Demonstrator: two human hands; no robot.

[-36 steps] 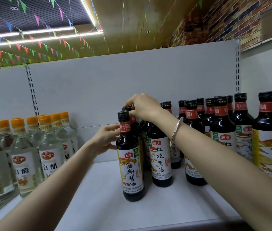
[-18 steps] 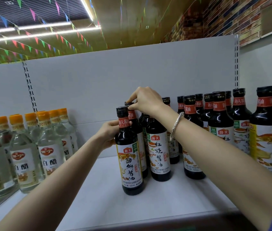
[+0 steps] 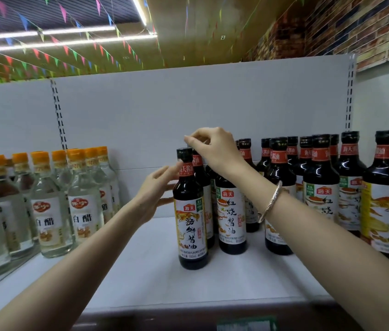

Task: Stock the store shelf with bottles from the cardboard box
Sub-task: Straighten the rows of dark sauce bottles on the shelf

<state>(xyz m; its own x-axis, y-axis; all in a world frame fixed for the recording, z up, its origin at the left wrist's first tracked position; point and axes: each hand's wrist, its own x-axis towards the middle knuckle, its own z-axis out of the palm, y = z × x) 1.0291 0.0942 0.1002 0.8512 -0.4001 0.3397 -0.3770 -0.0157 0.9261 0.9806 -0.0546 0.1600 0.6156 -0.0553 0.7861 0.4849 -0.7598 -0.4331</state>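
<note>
Bottles of dark soy sauce are what you are shelving, and the nearest one, the seafood soy bottle (image 3: pixel 192 211), stands upright near the front of the white shelf (image 3: pixel 141 278), just ahead of the row behind it. Your left hand (image 3: pixel 156 192) was wrapped on its shoulder half a second ago; now the fingers are spread wide beside the neck, at most brushing the label band. Your right hand (image 3: pixel 212 149), bracelet on the wrist, has lifted off the cap of the second bottle (image 3: pixel 199 168) just behind and hangs above it, fingertips loosely pinched on nothing. So both bottles look released and standing on their own, which suggests this placement is done. Further back and to the right the other dark bottles (image 3: pixel 321 187) crowd toward the back panel; the clear vinegar bottles (image 3: pixel 83 206) sit well apart on the left. The cardboard box is out of view; reaching back to it is likely next.
</note>
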